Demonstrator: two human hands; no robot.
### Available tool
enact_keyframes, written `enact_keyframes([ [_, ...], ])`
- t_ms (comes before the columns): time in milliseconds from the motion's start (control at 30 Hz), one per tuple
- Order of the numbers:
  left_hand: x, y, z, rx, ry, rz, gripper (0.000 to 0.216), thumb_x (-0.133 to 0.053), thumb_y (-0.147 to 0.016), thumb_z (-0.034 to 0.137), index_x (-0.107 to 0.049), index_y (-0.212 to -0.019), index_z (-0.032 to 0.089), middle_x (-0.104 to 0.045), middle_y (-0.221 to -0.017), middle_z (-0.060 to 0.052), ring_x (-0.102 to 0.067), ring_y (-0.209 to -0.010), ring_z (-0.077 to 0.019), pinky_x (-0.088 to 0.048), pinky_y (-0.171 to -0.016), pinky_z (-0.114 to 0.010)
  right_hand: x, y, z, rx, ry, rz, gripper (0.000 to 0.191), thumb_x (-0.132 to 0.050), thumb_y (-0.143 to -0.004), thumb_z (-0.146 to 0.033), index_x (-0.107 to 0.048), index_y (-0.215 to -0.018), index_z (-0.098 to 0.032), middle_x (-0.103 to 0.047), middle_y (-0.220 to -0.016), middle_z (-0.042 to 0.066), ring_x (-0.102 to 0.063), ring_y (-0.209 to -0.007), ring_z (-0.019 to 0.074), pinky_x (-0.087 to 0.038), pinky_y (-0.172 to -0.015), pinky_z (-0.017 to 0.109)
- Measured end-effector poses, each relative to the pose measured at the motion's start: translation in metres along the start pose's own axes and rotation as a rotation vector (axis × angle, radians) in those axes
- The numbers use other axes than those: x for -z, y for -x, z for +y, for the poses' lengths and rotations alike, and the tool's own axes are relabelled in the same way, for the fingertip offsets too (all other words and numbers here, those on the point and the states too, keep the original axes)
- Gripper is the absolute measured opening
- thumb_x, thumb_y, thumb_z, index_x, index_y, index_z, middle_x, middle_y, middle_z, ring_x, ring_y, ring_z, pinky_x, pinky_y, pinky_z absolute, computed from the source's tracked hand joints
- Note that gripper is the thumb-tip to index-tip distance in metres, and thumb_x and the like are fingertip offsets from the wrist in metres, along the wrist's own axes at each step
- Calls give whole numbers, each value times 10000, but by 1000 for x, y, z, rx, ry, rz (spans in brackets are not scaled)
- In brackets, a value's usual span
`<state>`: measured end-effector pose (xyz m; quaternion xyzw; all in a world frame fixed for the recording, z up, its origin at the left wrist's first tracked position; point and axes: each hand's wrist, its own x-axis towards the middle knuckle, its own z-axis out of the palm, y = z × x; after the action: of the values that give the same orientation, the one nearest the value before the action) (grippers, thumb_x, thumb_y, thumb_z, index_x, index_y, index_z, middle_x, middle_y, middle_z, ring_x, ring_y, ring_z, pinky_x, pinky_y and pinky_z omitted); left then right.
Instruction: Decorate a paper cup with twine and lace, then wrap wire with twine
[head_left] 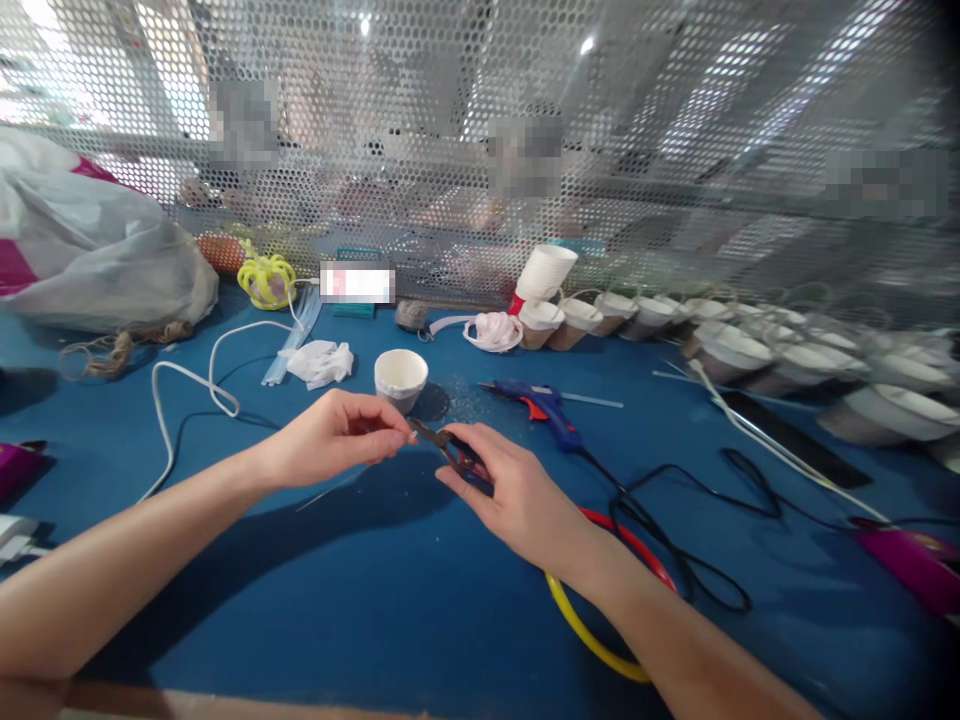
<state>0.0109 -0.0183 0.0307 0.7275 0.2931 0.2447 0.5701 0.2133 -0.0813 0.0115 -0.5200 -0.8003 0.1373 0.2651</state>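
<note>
My left hand (341,437) is closed in a pinch on a thin wire (322,495), whose tail sticks out below the palm. A tiny pale tip shows at the fingertips. In my right hand (506,485) is a pair of pliers (430,433), gripped by the handles, with the jaws at my left fingertips. Whether the jaws touch the wire I cannot tell. Just behind both hands stands a small white cup (401,378). A blue glue gun (538,395) with a red trigger lies beyond my right hand.
Rows of covered cups (727,350) fill the back right. Black cord (682,560) and a red and yellow ring (589,635) lie near my right forearm. A white cable (214,375), crumpled white material (321,363) and a plastic bag (105,230) are left. Perforated metal (420,110) stands behind.
</note>
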Motion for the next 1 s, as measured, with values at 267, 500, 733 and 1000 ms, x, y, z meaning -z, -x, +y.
enact_keyframes([
  [267,2,2,11,-182,-459,127,127,-530,-734,170,-650,-716,130,-598,-640,-19,-487,-545,-86,-367,-499,-186,-2,0,0,-5,48,15,242,-507,-847,-308,-528,-1053,-182,-604,-895,74,-599,-776,191,-502,-665,316],
  [500,-2,3,10,-154,-570,146,126,-525,-707,143,-649,-719,126,-589,-565,-6,-491,-484,-82,-376,-484,-186,-7,1,1,-68,60,6,248,-495,-849,-334,-528,-1044,-183,-605,-925,80,-605,-790,196,-506,-666,330],
  [733,-6,1,9,-169,-605,198,109,-512,-672,105,-616,-681,135,-550,-543,17,-449,-474,-71,-342,-472,-180,-9,-1,-3,-103,72,18,237,-509,-836,-310,-553,-1023,-170,-623,-902,88,-611,-746,193,-506,-639,330],
  [1000,-7,1,6,47,-224,134,101,-529,-736,233,-536,-685,146,-486,-519,48,-457,-446,-67,-349,-443,-182,-12,-2,-2,-101,79,29,219,-480,-854,-309,-548,-1007,-167,-620,-903,96,-601,-817,215,-499,-696,356],
])
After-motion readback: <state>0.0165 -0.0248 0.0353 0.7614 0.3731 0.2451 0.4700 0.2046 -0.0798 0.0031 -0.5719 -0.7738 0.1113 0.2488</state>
